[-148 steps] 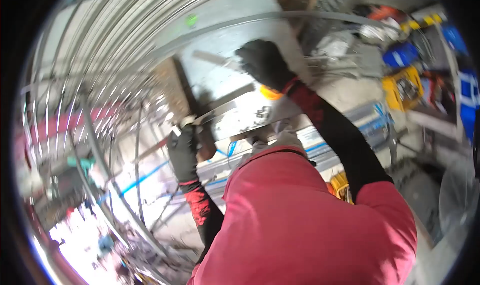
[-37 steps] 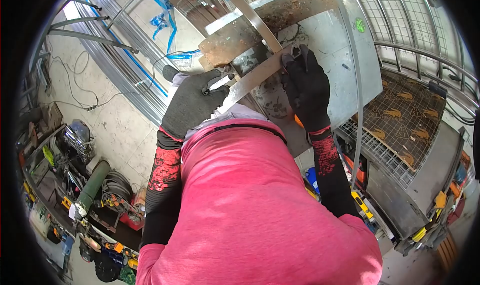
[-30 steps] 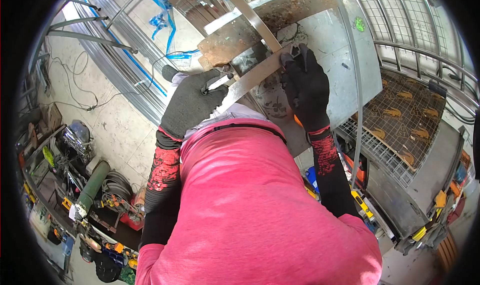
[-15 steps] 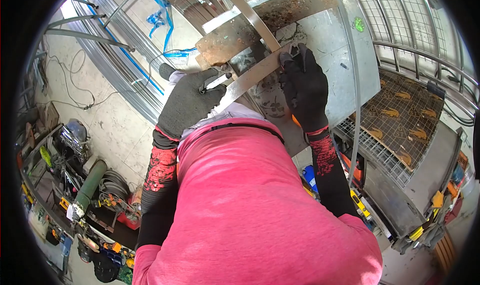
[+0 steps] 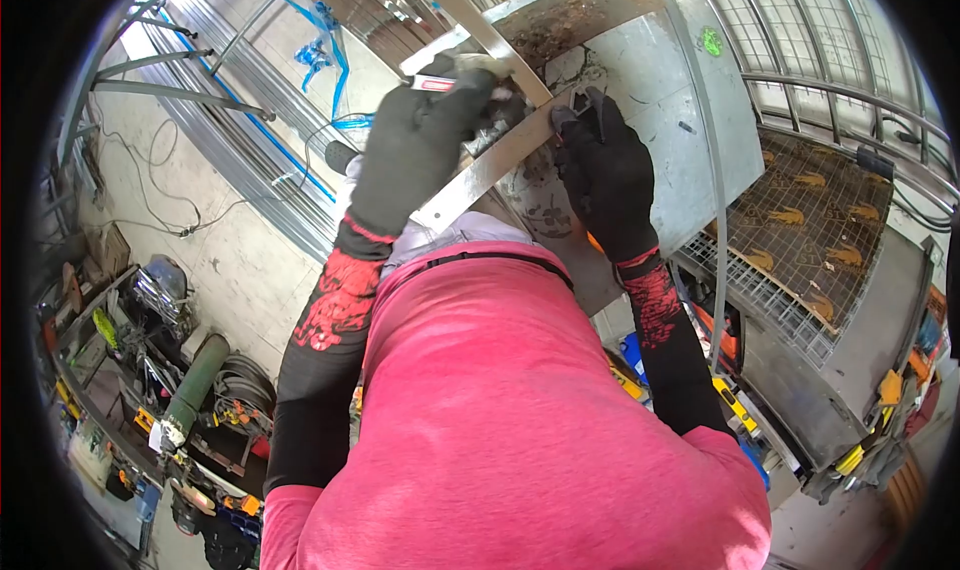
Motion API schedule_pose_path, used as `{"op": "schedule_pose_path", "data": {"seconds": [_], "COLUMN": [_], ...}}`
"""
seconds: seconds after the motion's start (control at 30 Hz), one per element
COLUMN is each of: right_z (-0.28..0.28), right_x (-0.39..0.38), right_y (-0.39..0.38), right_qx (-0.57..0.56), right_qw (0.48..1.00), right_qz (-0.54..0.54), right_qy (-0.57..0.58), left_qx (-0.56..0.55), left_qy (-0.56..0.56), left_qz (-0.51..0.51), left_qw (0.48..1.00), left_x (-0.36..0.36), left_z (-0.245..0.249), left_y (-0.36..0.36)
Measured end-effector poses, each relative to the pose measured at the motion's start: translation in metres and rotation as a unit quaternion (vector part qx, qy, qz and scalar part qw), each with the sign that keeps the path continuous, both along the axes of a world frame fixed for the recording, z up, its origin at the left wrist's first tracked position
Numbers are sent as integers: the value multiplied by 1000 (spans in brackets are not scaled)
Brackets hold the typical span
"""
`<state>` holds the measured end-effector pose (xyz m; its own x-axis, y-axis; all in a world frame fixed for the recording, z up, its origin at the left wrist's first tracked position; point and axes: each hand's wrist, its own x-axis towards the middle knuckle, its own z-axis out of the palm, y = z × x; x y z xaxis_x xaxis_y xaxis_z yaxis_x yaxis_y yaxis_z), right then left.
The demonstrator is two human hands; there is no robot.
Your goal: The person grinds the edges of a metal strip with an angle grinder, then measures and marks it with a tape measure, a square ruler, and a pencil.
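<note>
My left hand [image 5: 425, 135], in a dark glove and partly blurred, is closed around a white marker-like pen [image 5: 432, 84] with a red band. It is above the work surface, left of a long flat metal bar [image 5: 480, 25]. My right hand [image 5: 605, 160], also gloved, pinches the upper end of a flat metal strip [image 5: 480, 175]. This strip has a small hole at its lower end and meets the end of the long bar at an angle. The right fingertips partly hide that corner.
Beneath the metal pieces is a grey metal-topped table [image 5: 640, 70] with a rusty curved plate [image 5: 570, 20]. Long metal profiles [image 5: 215, 100] lie on the floor at left. A patterned board [image 5: 810, 220] is at right. A green cylinder [image 5: 195, 385] and tools fill the lower left.
My left hand has moved up and away from the strip's lower part with the pen, uncovering the holed end. The right hand stays nearly in place on the strip.
</note>
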<state>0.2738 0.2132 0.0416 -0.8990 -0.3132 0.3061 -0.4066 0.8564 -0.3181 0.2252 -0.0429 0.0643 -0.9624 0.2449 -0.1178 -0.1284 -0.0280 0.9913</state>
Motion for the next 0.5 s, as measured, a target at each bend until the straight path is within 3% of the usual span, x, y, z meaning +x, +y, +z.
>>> {"op": "schedule_pose_path", "data": {"seconds": [0.07, 0.1, 0.23, 0.3, 0.33, 0.4, 0.5], "right_z": [-3, -3, 0, -2, -2, -3, -7], "right_x": [0, 0, 2, 2, 2, 2, 2], "right_y": [1, 1, 1, 1, 2, 2, 4], "right_qx": [1, 5, -14, -2, -2, -8, -3], "right_qw": [1000, 1000, 1000, 1000, 1000, 1000, 1000], "right_qz": [-3, -2, -9, -12, -16, -13, -15], "right_qy": [12, 20, 7, 4, 4, 2, 5], "left_qx": [-36, 54, 31, -61, -61, -167, -196], "left_qy": [104, -38, -20, 144, 145, 200, 263], "left_qz": [2, -4, -26, -47, -51, -68, -58], "left_qw": [994, 998, 999, 987, 986, 963, 943], "left_x": [-11, -12, -14, -15, -15, -15, -13], "left_z": [-17, -16, -33, -35, -35, -31, -33], "left_y": [17, 24, 37, 39, 39, 37, 39]}}
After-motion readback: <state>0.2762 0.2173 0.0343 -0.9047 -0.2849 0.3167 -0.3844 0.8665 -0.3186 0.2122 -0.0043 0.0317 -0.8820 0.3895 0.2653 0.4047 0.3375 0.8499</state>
